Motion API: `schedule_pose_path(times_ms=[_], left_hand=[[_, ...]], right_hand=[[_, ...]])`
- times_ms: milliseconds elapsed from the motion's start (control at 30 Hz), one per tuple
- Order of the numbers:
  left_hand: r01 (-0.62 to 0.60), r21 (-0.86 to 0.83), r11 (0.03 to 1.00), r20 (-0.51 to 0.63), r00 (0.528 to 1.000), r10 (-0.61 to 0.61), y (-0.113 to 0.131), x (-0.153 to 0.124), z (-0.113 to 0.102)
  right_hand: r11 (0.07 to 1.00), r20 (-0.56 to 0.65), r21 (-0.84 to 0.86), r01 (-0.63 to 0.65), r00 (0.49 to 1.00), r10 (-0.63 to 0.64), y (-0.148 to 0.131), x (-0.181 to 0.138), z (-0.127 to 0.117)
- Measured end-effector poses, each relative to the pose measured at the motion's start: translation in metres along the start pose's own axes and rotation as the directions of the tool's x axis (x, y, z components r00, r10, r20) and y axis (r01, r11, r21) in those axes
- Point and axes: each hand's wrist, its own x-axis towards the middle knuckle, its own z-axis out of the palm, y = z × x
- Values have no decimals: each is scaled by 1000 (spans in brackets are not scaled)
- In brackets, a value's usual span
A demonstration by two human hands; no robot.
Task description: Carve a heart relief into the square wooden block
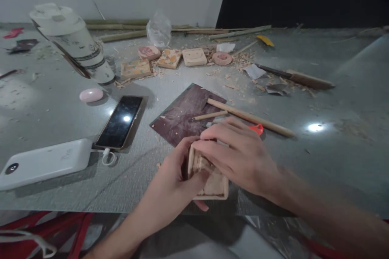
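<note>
A small square carved wooden block (217,184) with a raised rim is held near the table's front edge. My left hand (173,182) grips it from the left, thumb across its carved face and a fingertip showing beneath. My right hand (243,153) bends over the block's upper edge with fingers pressed together; whatever they pinch is hidden. Just beyond the hands lies a dark brown sheet of sandpaper (182,113). On and beside it rest a thin wooden stick (212,115), a longer wooden rod (252,117) and a red-tipped tool (257,129), partly covered by my right hand.
Several carved wooden pieces (194,56) stand in a row among shavings, before a clear plastic bag (159,29). To the left are a tumbler (75,44), a pink oval object (91,95), a phone (120,121) and a power bank (48,162). A large knife (310,79) lies at right.
</note>
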Motion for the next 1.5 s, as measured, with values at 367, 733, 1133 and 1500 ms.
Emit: schedule_pose_path(times_ms=[367, 733, 1133, 1500], left_hand=[[21, -15, 1000, -32, 999, -22, 2, -1, 0], [82, -334, 939, 18, 997, -80, 8, 0, -10], [-1, -444, 896, -11, 1000, -4, 9, 0, -14], [-85, -358, 930, -27, 996, 80, 6, 0, -12]], right_hand=[[967, 78, 162, -199, 979, 188, 1, -2, 5], [853, 41, -97, -513, 854, 518, 62, -16, -15], [901, 378, -114, -419, 820, 430, 79, -24, -9], [811, 255, -197, -551, 770, 585, 63, -20, -26]])
